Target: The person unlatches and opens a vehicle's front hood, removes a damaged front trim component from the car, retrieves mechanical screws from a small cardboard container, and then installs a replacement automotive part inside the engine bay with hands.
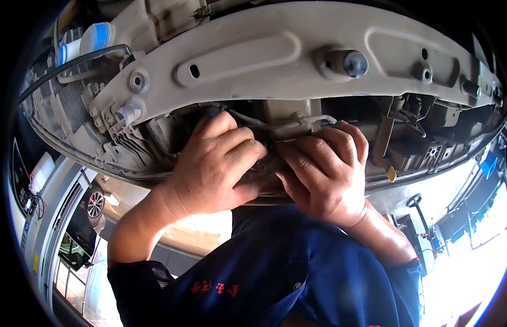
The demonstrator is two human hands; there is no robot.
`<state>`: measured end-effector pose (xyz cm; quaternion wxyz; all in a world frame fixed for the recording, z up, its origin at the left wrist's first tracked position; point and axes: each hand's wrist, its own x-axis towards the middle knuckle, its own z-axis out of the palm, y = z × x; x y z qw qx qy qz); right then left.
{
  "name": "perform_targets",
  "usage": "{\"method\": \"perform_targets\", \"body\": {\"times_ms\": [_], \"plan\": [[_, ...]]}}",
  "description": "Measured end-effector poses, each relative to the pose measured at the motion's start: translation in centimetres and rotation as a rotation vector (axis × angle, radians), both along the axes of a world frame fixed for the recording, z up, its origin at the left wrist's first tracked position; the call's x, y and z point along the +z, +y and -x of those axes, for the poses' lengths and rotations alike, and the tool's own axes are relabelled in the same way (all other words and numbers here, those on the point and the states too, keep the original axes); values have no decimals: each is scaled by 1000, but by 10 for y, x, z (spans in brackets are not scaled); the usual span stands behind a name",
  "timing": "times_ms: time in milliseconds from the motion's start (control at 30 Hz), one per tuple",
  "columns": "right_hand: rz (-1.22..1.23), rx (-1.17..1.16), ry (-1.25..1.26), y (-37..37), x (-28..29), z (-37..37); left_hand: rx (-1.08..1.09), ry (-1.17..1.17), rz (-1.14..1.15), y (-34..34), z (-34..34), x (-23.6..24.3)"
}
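Both at it in mid-frame: left hand (212,163) and right hand (324,177) curled tight around a small part, mostly hidden, at the white wire (275,124) beneath the beige cross panel (253,60). Judged mid-job, fitting neither freed nor seated; grasp firm, exact hold untellable.

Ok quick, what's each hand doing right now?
Left hand: fingers curled closed around a part inside the car's front opening; which part cannot be told.
Right hand: closed grip on the same hidden part.
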<state>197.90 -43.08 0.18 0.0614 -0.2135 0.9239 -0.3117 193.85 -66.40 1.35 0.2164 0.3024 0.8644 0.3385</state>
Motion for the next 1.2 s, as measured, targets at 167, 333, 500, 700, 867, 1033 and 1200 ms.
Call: {"method": "perform_targets", "body": {"times_ms": [167, 333, 500, 700, 867, 1033, 1200], "plan": [[-29, 19, 1, -1, 1, 0, -142, 108, 17, -10, 10, -2], [-23, 35, 20, -3, 0, -3, -233, 331, -1, -11, 14, -9], [-13, 20, 28, -5, -1, -5, -397, 536, -66, -6, 30, -16], [-10, 72, 124, -4, -6, -6, -600, 562, 93, 0, 48, 7], [-26, 91, 176, -8, -3, -12, -634, 830, 10, 7, 51, 19], [-108, 98, 231, -10, -1, -16, -656, 750, 57, 13, 54, 24], [-97, 111, 308, -7, -6, -22, -623, 718, 86, 17, 47, 37]]}}
